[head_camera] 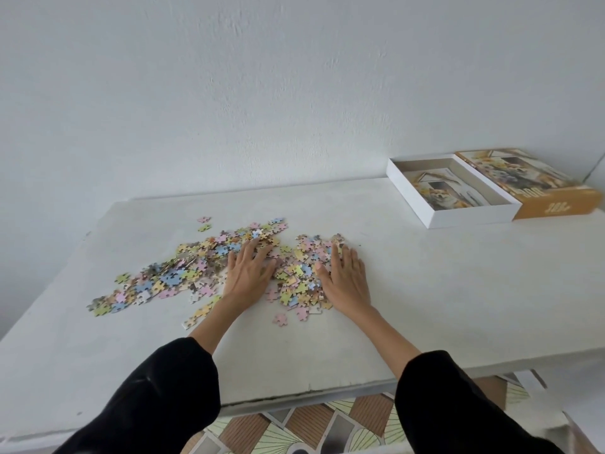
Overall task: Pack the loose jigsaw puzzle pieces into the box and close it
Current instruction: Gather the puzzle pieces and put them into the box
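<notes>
head | left hand (247, 273), right hand (347, 280) seemingly pressing pieces (183, 270) | box (471, 219) open

Both hands (296, 276) lie flat among loose puzzle pieces (183, 270); box (471, 217) open.

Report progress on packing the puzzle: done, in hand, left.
Done: only the opening; the lid lies beside the box, which holds a printed sheet and no visible pieces. In hand: left hand and right hand lie flat on the puzzle pieces, apparently gathering them. Left: every piece is on the table, so filling and closing remain.
</notes>
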